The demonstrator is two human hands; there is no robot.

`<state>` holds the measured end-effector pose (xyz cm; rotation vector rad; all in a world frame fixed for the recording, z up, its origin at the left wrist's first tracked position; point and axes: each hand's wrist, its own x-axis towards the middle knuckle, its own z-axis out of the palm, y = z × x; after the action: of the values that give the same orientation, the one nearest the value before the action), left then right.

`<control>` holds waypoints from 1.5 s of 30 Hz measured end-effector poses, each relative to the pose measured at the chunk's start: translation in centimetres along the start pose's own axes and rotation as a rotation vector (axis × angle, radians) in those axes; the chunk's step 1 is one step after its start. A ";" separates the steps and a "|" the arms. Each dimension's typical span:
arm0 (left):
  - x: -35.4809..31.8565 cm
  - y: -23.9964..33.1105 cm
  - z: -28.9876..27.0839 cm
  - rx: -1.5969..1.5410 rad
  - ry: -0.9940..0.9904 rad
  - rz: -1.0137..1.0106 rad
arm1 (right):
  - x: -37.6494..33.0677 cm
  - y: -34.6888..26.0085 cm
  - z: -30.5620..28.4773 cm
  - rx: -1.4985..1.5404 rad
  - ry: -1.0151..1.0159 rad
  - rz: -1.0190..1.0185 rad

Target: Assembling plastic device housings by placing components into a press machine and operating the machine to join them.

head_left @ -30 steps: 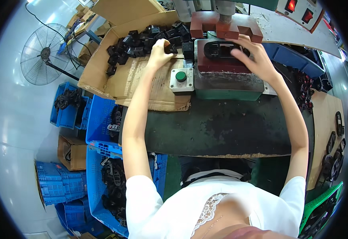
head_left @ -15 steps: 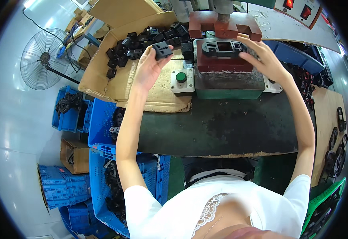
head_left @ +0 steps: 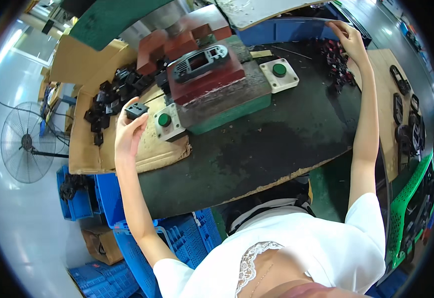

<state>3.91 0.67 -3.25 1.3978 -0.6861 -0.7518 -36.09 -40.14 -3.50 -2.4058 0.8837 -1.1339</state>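
Observation:
My left hand grips a small black socket block between thumb and fingers, above the cardboard beside the left green button. A long black plastic housing with a rectangular opening lies on the dark red block of the press, under its raised reddish press head; neither hand touches it. Far to the right, my right hand is stretched out at the blue bin, its fingers slightly bent and apart. Nothing shows in it.
A cardboard box holds several black blocks. A second green button sits right of the press. Dark and red small parts lie near the bin. Several black housings rest on the board at right. Blue crates stand below left.
My right hand has left the housing on the press and reached right to the blue bin. The view has turned right. My left hand still holds the socket block.

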 end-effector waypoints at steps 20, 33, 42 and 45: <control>1.7 2.4 2.3 0.025 -0.096 0.308 | -1.2 3.7 2.3 -0.381 -0.246 0.025; 3.3 1.3 8.3 -0.007 -0.127 0.349 | -1.0 3.9 2.7 -0.163 -0.375 -0.012; 4.8 1.4 11.0 0.214 -0.134 0.466 | -1.2 3.0 3.1 -0.220 -0.459 0.063; 5.4 1.3 12.1 0.389 -0.128 0.577 | -1.6 2.2 3.2 -0.299 -0.412 0.053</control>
<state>-2.43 -10.91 -1.26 1.3973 -1.3178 -0.2535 -35.21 -40.64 -7.62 -2.6908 1.0198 -0.4793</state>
